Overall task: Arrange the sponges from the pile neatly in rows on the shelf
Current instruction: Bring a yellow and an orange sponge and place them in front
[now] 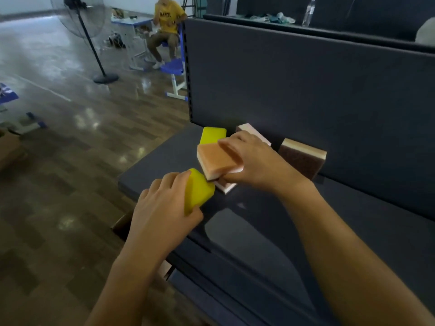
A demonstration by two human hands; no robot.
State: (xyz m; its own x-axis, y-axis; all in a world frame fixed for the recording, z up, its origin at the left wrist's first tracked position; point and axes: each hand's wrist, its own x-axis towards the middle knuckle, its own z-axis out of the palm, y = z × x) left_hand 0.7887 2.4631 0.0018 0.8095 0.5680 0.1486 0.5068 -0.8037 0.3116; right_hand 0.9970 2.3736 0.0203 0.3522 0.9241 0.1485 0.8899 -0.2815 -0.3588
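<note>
On dark shelf (pixel 146 182), left hand (pixel 162 208) curled round blocky yellow sponge (pixel 200 191), right hand (pixel 256 163) pinching layered orange-topped sponge (pixel 216 158).

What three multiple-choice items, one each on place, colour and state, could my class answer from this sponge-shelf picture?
1. Where does the brown sponge stand? A on the floor; B on the shelf by its back panel; C in a hand.
2. What colour is the front sponge, held by the left hand? A blue; B black; C yellow.
3. What is the right hand doing? A hanging idle; B holding the orange sponge; C out of view.
Answers: 1 B, it stands by the panel; 2 C, yellow shows beside the fingers; 3 B, fingers and thumb pinch it.
</note>
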